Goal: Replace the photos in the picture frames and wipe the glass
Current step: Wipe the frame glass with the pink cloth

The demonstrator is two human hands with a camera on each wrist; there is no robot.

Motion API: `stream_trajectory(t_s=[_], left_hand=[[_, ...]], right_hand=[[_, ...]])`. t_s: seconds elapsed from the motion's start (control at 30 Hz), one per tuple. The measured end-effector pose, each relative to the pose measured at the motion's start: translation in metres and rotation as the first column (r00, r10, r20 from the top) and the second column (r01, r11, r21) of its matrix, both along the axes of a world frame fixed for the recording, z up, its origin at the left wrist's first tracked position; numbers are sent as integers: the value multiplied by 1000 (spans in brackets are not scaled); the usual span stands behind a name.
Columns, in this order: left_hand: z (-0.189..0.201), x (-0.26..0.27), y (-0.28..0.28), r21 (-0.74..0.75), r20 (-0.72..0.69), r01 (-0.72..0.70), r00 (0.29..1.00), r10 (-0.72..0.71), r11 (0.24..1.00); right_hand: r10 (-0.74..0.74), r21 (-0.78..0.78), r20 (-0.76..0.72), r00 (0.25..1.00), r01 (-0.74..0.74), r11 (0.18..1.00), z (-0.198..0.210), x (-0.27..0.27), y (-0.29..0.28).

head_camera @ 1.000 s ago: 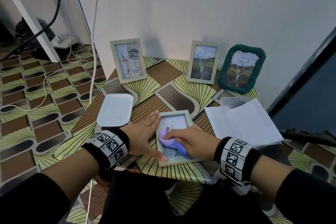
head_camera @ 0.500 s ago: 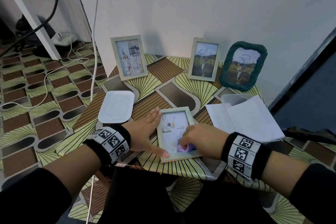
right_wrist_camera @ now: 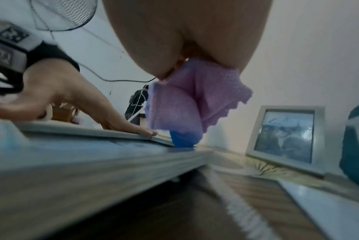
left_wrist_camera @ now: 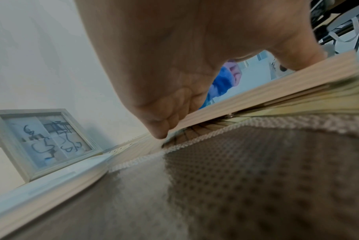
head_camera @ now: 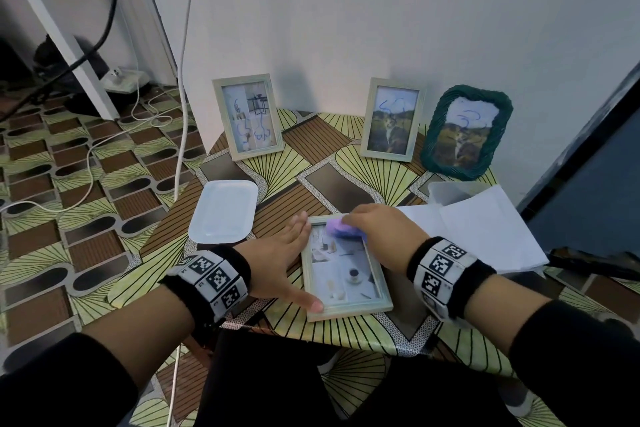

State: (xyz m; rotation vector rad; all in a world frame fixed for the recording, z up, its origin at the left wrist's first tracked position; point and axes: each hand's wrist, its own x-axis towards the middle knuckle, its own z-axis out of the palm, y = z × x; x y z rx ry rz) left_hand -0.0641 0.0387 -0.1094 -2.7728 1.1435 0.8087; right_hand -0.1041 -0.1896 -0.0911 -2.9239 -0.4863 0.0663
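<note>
The head camera looked down and forward from above at the small bench with the green and brown patterned cover (head_camera: 322, 149). The left wrist camera sat very low, almost on that cover, and looked along the left hand (left_wrist_camera: 174, 65) toward the white wall. The right wrist camera was just as low and close, looking under the right hand (right_wrist_camera: 184, 32). All three views showed the pale wooden picture frame lying flat (head_camera: 346, 308) (left_wrist_camera: 277, 78) (right_wrist_camera: 82, 129).

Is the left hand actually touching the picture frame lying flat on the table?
Touching. In the head view the left hand lies along the flat frame's left edge, thumb tip on its near corner; the left wrist view shows fingertips against the frame's side.
</note>
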Motion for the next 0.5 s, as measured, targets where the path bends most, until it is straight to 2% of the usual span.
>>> stream_trajectory(t_s=[0.07,0.13,0.27,0.33,0.5], left_hand=[[-1,1,0,-9,5,0,1000,0,1000],[-2,1,0,-9,13,3,1000,-3,1000],[-2,1,0,-8,20,10,1000,-9,1000],[-2,1,0,-10,18,7,1000,-7,1000],[0,0,0,-27,2,4,1000,-4,1000]], right_hand=[[-113,108,144,983,98,989,-3,-1,6],[-163,192,188,969,127,973,-8,-6,13],[-44,85,-51,998,48,995,-23,-18,24],[-37,65,-70,997,41,997,-24,-16,22],[-79,175,-64,995,89,981,-22,-5,22]])
